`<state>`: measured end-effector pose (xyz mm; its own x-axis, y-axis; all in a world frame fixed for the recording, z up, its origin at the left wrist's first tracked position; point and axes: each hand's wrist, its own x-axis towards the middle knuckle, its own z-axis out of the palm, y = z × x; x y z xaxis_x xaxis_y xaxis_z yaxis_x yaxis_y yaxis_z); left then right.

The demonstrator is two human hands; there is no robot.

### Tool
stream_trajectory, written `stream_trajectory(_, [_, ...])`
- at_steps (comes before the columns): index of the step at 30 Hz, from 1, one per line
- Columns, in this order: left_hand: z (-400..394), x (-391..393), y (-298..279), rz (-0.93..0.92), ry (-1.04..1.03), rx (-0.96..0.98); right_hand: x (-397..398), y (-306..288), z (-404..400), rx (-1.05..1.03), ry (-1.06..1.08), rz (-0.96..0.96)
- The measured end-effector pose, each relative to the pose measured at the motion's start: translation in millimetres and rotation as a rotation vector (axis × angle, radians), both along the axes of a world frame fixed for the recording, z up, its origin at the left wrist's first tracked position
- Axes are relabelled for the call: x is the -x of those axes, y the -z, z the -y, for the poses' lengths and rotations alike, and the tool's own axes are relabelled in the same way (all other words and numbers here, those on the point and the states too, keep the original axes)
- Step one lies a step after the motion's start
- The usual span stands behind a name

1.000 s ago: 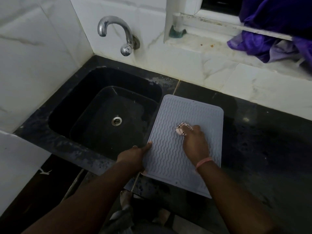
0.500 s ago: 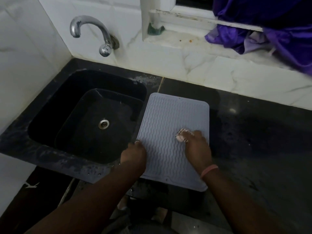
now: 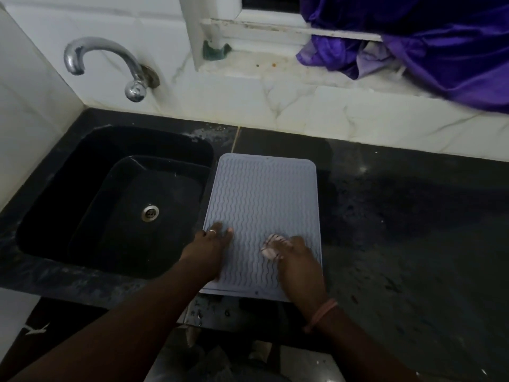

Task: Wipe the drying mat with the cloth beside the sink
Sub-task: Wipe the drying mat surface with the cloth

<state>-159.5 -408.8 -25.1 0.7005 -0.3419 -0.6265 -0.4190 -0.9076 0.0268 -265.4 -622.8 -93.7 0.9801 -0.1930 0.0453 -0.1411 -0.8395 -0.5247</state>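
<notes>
A pale grey drying mat with wavy ridges lies on the black counter just right of the sink. My right hand grips a small bunched pink-and-white cloth and presses it onto the mat's near part. My left hand lies flat on the mat's near left edge, fingers straight, holding it down. The mat's near edge sticks out slightly past the counter front.
A black sink with a metal drain is left of the mat, a chrome tap on the tiled wall above it. Black counter stretches right. Purple fabric hangs over the window ledge.
My right hand has drawn the cloth toward me, down the mat. My left hand has shifted from the mat's left edge to lie flat on its near left part.
</notes>
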Motion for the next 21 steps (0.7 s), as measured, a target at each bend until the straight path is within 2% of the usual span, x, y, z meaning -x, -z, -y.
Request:
stream_trajectory(3, [7.7, -1.7, -1.3, -0.043, -0.028, -0.016, -14.7, 4.9, 37.5, -0.031, 0.137, 0.006])
stream_trajectory(6, [18.6, -3.4, -1.7, -0.045, -0.048, -0.026, -12.5, -3.3, 17.1, 0.010, 0.167, 0.026])
stream_trajectory(11, [36.0, 11.3, 17.8, -0.011, -0.087, -0.100, 41.8, -2.5, -58.9, 0.009, -0.019, 0.051])
stream_trajectory(14, [36.9, 10.5, 21.0, -0.038, -0.107, -0.105, 44.5, -1.8, -39.9, 0.052, -0.112, -0.007])
stream_trajectory(18, [41.0, 8.4, 18.8, -0.053, -0.118, -0.111, 7.3, -7.2, 33.3, -0.053, 0.102, -0.055])
stream_trajectory(21, [44.7, 7.8, 19.6, -0.045, -0.119, -0.122, -21.5, -9.0, 56.0, -0.013, 0.204, -0.063])
